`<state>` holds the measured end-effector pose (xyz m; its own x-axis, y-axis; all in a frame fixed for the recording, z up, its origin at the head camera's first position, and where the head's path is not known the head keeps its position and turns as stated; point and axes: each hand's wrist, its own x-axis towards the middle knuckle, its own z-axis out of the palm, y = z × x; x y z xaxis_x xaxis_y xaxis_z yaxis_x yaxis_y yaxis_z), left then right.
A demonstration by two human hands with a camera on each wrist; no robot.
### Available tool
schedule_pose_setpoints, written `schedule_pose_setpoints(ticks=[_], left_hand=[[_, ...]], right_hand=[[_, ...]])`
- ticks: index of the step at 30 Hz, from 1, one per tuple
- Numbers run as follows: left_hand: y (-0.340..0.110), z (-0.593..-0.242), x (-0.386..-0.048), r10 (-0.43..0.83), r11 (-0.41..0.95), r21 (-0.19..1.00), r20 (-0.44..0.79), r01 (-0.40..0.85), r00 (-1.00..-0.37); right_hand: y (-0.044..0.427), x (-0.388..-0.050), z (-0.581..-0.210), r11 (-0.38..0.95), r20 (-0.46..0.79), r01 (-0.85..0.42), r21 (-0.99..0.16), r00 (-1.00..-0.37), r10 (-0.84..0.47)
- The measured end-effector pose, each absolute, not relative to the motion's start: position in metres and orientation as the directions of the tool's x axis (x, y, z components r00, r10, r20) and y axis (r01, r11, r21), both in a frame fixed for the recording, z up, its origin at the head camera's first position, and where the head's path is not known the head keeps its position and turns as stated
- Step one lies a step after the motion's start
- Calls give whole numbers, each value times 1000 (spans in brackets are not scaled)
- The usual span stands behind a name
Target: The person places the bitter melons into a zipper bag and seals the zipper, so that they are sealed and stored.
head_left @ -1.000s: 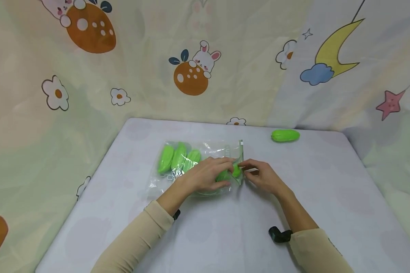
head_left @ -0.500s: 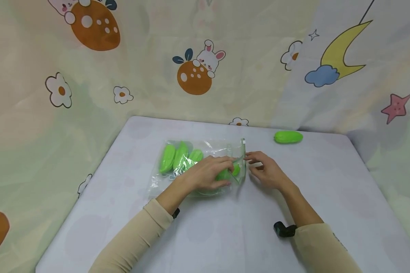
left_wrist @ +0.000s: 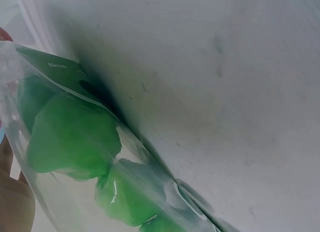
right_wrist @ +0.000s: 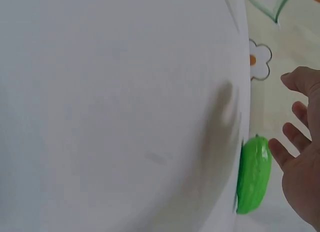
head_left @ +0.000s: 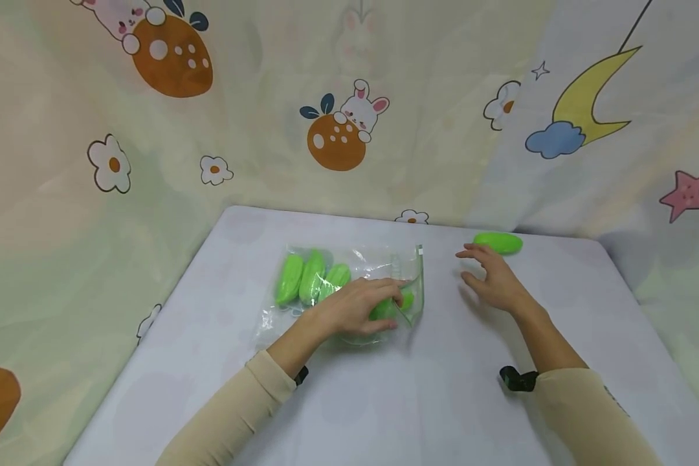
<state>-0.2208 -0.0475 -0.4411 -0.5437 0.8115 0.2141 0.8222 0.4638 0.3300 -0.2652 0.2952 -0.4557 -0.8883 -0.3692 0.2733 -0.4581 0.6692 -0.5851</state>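
A clear zip bag (head_left: 272, 323) lies on the table with several bright green toy-like cucumbers (head_left: 291, 279) inside. In the head view my left hand (head_left: 355, 307) holds the bag near its right-hand mouth, fingers curled at the slack upper layer. The left wrist view shows green lumps (left_wrist: 75, 137) behind the clear film, and part of the left hand (left_wrist: 15, 202) beyond it. My right hand (head_left: 495, 278) is raised over the table, fingers spread and holding nothing. Just beyond its fingertips lies a loose green cucumber (head_left: 503, 243), also seen in the right wrist view.
A white-covered table (head_left: 384, 401) carries everything. Its back edge runs close behind the loose cucumber. A printed cloth backdrop (head_left: 256, 103) hangs behind and at both sides. A black wrist camera (head_left: 518, 379) sits at the right sleeve's cuff.
My right hand has left the bag's mouth and moved right, its fingers spreading near the loose cucumber. The left hand stays on the bag. The head view has shifted slightly.
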Motion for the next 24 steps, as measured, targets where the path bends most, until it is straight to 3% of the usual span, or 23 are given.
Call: schedule_pose_setpoints(ticks=[5, 11, 18, 24], left_hand=[[-50, -442, -220, 805, 488, 317, 196, 813, -560], [-51, -438, -221, 806, 489, 310, 197, 816, -558], [-49, -439, -224, 807, 476, 316, 214, 821, -550], [-51, -439, -224, 805, 474, 319, 221, 821, -551]], right_hand=[[317, -281, -448, 718, 255, -440, -539, -898, -359], [335, -302, -438, 799, 151, -332, -501, -943, -297], [347, -309, -437, 867, 15, -220, -448, -971, -239], [347, -311, -444, 902, -20, -185, -390, -978, -209]])
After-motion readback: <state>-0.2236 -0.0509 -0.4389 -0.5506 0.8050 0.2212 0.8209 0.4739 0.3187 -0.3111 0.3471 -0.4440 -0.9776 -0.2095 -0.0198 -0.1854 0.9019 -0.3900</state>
